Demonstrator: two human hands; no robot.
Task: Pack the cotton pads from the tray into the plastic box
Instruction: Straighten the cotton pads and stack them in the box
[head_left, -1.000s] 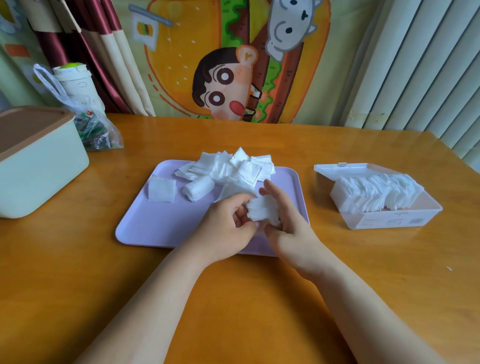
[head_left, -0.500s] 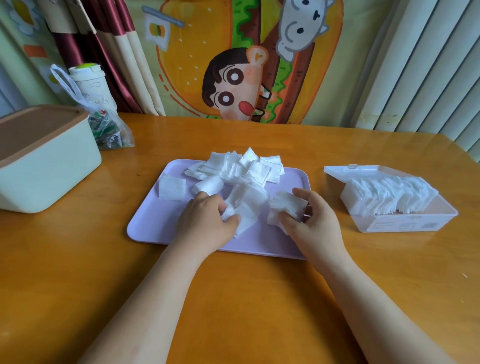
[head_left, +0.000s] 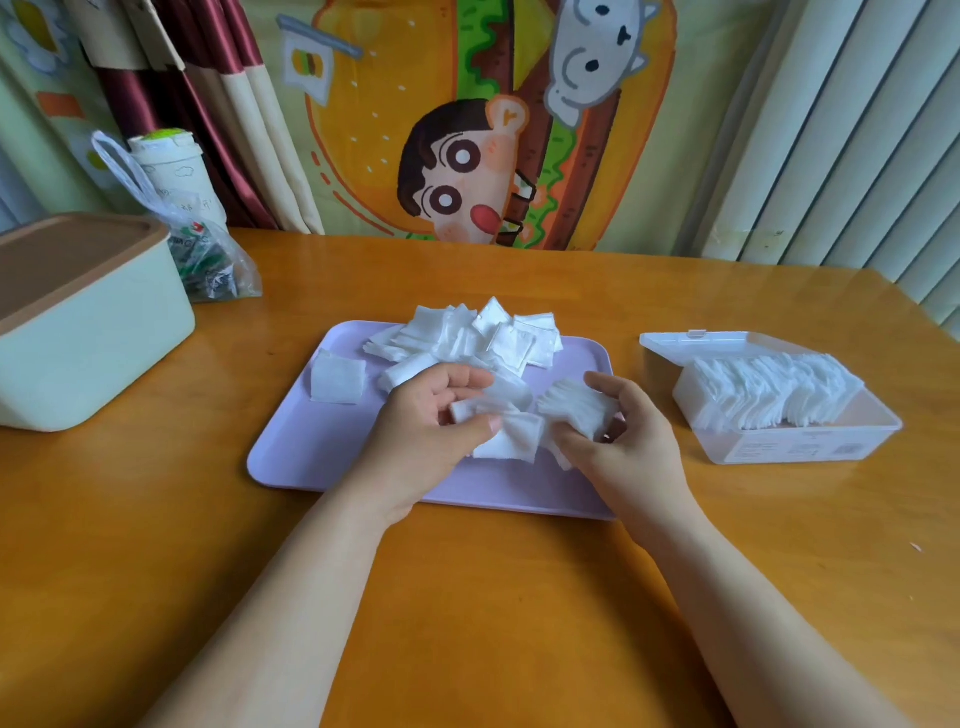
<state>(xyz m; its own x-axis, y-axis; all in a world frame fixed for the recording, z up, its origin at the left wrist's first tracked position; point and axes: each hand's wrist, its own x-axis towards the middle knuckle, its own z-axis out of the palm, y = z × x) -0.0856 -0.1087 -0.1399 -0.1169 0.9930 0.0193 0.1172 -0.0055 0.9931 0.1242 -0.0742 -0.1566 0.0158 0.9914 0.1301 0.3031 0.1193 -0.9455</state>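
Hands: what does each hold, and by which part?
Left hand pinches a few loose cotton pads by their left edge; right hand grips a pad stack by its right end.

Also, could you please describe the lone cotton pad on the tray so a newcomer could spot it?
Find the lilac tray on the wooden table. Toward its far left corner lies the lone cotton pad, flat and square. Unlike the heaped pads beside it, it sits alone.

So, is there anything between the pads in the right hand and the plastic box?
Nothing visible. The right hand grips a stack of cotton pads above the tray; only tabletop separates it from the open plastic box.
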